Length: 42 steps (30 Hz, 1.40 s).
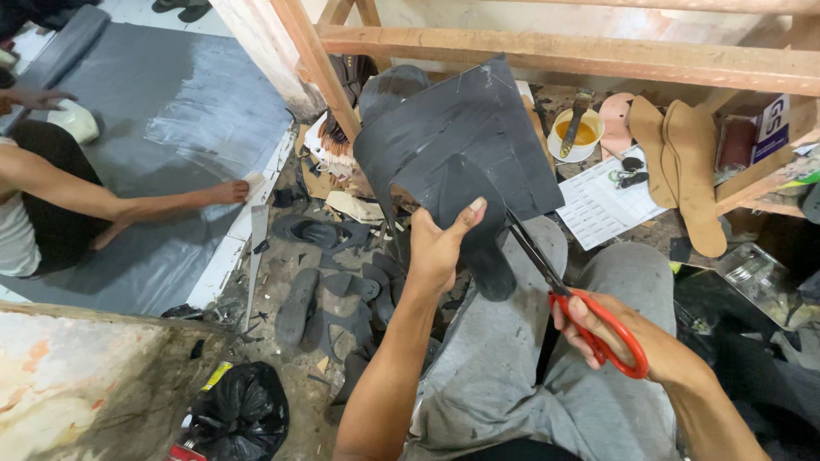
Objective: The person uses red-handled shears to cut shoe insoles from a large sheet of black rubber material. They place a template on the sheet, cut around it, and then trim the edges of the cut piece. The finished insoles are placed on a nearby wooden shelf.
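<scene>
My left hand (440,248) is clamped on a dark rubber sheet (461,137), thumb pressed on its face, holding it raised above my grey-trousered knees. My right hand (611,329) is closed through the red handles of the scissors (581,294), whose blades meet the sheet's lower right edge. Cut sole shapes (329,282) lie on the floor below; another person's hand (229,191) rests on a grey sheet at left.
</scene>
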Each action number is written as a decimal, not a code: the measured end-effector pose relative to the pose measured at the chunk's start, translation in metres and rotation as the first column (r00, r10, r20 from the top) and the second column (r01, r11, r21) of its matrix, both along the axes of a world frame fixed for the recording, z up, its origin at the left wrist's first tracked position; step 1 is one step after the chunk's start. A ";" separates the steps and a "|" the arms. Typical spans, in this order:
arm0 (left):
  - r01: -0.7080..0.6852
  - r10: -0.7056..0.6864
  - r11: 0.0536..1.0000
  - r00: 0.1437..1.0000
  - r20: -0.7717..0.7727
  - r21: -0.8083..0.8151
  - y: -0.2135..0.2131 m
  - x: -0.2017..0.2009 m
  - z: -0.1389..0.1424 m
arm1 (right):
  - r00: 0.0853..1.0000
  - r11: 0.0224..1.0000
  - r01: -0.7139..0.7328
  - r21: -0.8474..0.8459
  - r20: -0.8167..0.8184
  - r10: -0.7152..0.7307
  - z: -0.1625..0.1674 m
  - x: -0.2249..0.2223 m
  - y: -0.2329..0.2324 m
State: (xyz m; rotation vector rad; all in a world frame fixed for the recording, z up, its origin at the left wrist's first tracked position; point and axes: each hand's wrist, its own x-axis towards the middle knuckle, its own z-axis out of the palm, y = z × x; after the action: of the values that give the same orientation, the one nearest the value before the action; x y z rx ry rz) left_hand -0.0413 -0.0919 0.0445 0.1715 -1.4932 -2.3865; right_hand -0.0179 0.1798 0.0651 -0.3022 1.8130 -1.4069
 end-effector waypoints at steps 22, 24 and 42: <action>0.017 -0.019 0.998 0.999 0.028 0.060 0.003 -0.005 -0.012 | 0.997 0.997 0.056 0.053 -0.063 -0.053 0.001 -0.002 -0.012; 0.043 -0.043 0.997 0.999 0.006 0.060 0.010 -0.004 -0.011 | 0.992 0.992 0.101 0.070 -0.079 -0.095 0.001 -0.001 -0.019; 0.017 -0.014 0.996 0.999 -0.038 0.085 0.016 -0.022 -0.011 | 0.957 0.963 0.267 0.034 -0.129 -0.261 -0.015 -0.007 -0.037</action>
State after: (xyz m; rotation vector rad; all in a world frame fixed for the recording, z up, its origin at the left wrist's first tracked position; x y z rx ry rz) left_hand -0.0638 -0.0762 0.0334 0.1346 -1.3814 -2.4539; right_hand -0.0252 0.1423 0.0504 -0.1245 2.0476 -1.5489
